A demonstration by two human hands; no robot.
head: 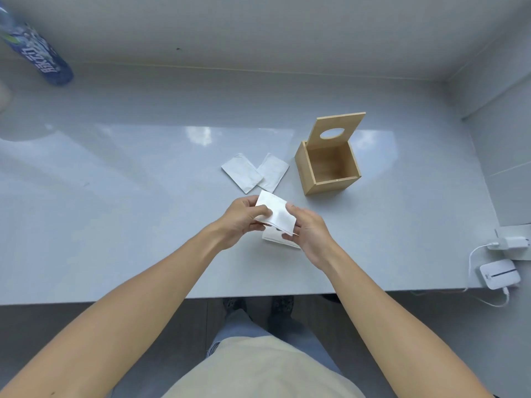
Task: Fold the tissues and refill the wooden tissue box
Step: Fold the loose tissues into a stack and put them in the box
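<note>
A white tissue (277, 212) is held just above the table by both hands. My left hand (240, 221) pinches its left edge and my right hand (309, 232) grips its right side. Under the hands a small stack of white tissues (273, 237) lies on the table, partly hidden. Two folded tissues (242, 173) (273, 171) lie flat beyond the hands, overlapping at one corner. The wooden tissue box (311, 179) stands to the right of them with nothing visible inside. Its lid (339, 127), with an oval hole, stands tilted up at the back.
A blue-labelled bottle (40, 57) lies or leans at the far left corner. A white charger (514, 242) and a small white device (500, 274) with cables sit at the table's right edge. The grey table (129, 196) meets walls at the back and right.
</note>
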